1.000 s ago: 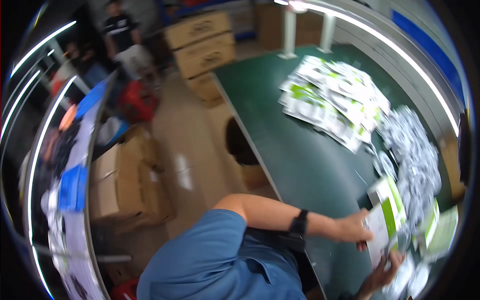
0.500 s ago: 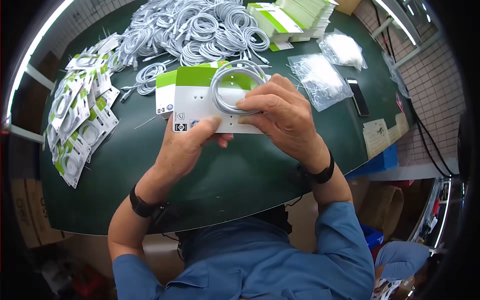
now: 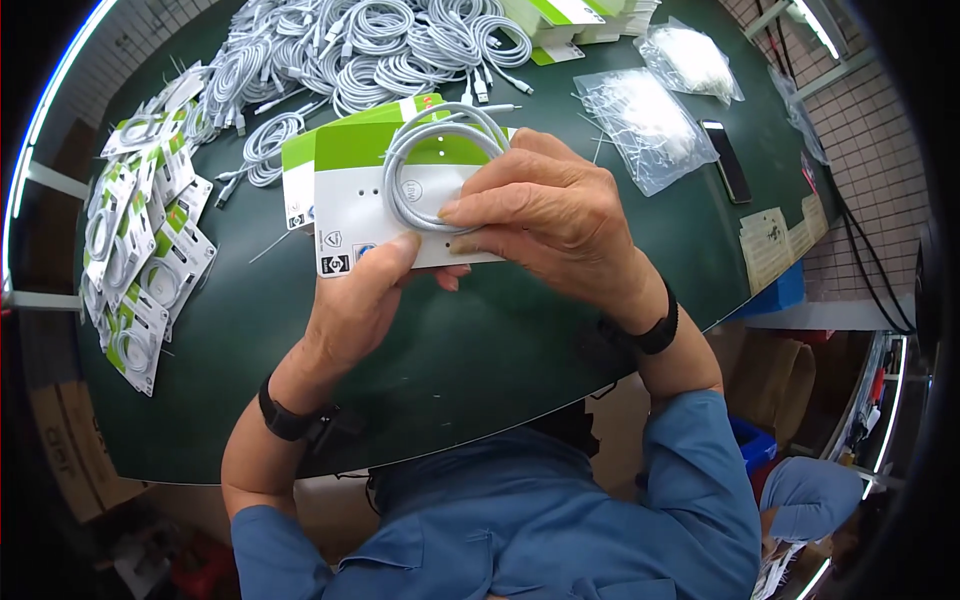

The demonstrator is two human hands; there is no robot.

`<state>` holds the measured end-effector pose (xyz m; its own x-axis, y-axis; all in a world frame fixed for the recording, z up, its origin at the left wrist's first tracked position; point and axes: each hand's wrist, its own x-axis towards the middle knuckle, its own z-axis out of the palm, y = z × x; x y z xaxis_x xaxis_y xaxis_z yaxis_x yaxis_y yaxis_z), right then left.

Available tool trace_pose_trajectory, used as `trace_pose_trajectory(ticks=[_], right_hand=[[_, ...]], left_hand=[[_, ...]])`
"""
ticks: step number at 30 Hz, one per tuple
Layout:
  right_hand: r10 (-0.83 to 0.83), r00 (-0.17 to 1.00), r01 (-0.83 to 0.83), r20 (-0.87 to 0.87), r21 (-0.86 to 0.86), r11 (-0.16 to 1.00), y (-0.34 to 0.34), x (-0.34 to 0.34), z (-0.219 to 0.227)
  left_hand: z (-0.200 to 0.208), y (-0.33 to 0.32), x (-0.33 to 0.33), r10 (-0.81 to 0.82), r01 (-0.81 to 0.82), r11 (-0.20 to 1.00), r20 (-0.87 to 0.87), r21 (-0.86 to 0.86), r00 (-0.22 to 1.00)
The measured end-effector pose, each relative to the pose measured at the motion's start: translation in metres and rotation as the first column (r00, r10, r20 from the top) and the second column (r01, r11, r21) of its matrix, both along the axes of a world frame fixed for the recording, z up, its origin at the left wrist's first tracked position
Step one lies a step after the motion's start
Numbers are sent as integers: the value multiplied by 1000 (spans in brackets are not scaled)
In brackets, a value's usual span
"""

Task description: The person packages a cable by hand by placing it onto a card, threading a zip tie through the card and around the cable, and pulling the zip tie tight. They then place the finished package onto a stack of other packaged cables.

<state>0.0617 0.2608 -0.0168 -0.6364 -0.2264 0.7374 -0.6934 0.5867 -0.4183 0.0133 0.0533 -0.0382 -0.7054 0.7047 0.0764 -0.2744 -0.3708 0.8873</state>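
My left hand (image 3: pixel 355 305) grips the lower edge of a white and green packaging card (image 3: pixel 345 205), thumb on its front and fingers behind. The card has small punched holes and is tilted up toward me. My right hand (image 3: pixel 565 205) pinches a coiled grey-white cable (image 3: pixel 394 185) between thumb and fingers, keeping it against the card's front. One plug of the coil sticks out at the top right. Behind the held card lies another green and white card (image 3: pixel 297 182), perhaps the top of a stack. The right hand hides the card's right end.
A heap of coiled cables (image 3: pixel 375 28) covers the far side. Cards with coils attached (image 3: pixel 145 290) pile up at left. Stacked blank cards (image 3: pixel 570 12) stand at the back. Bags of white ties (image 3: pixel 645 125), a phone (image 3: pixel 728 165) and paper sheets (image 3: pixel 768 245) lie at right.
The view has shifted and turned slightly. In the picture, hands, card and coil sit a little further left; the coil keeps nearly the same place on the card and both grips look unchanged.
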Motion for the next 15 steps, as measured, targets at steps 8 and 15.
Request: trace_pose_trajectory(ticks=[8, 15], right_hand=[[16, 998, -14, 59, -37, 999, -11, 5, -5], [29, 998, -26, 51, -60, 998, -17, 10, -7]], left_hand=[[4, 3, 10, 170, -183, 971, -93, -155, 981], [16, 2, 17, 251, -258, 939, -63, -226, 966]])
